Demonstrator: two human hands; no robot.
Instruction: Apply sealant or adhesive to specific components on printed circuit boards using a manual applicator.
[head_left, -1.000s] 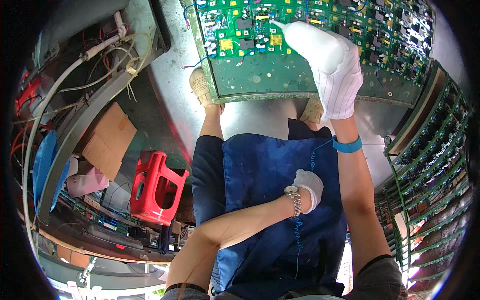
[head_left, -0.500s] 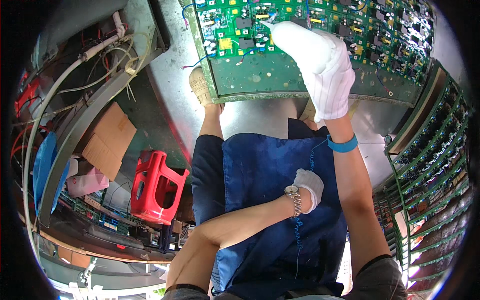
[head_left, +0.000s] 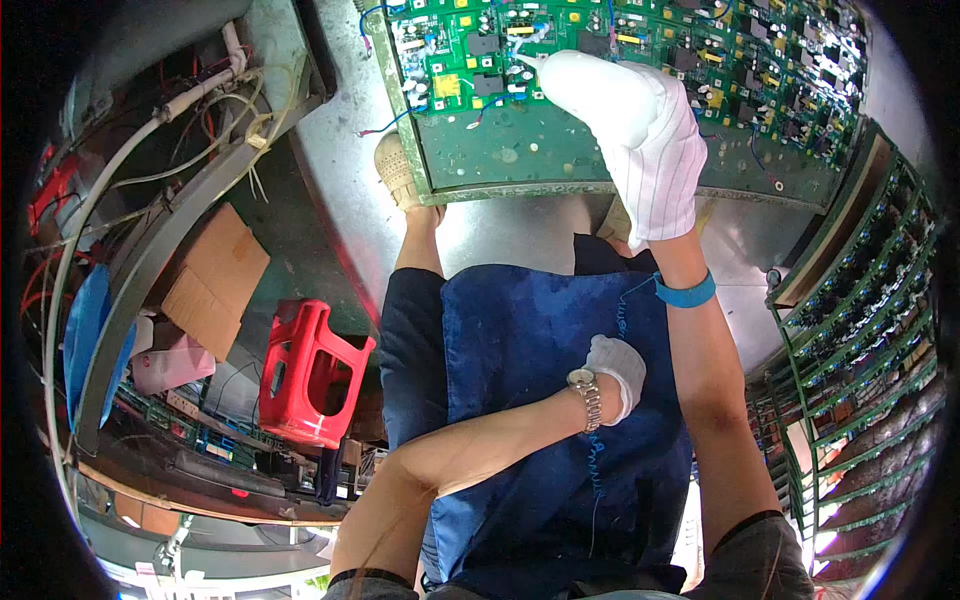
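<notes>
In my right hand [head_left: 660, 165], white-gloved and closed, is a white squeeze bottle [head_left: 590, 88]. The bottle lies tilted over the green circuit boards [head_left: 465, 60], its thin nozzle pointing left at the parts on one board. A blue wrist strap [head_left: 686, 290] circles my right wrist. My left hand [head_left: 620, 375], also gloved, rests curled on the dark blue apron [head_left: 520, 330] over my lap. Its fingers are tucked under, so anything inside them is hidden. A metal watch [head_left: 587, 392] sits on that wrist, and a coiled blue cord [head_left: 597, 470] runs beside it.
The boards lie on a green tray [head_left: 530, 150] with a raised rim; short wires with ring ends hang from them. Green racks [head_left: 860, 380] filled with boards stand at the right. A red stool [head_left: 315, 375], a cardboard box [head_left: 220, 275] and a shelf frame with hoses are at the left.
The bottle's nozzle has shifted slightly left and down over the board in my right hand. My left hand stays in my lap. The whole view has moved a little.
</notes>
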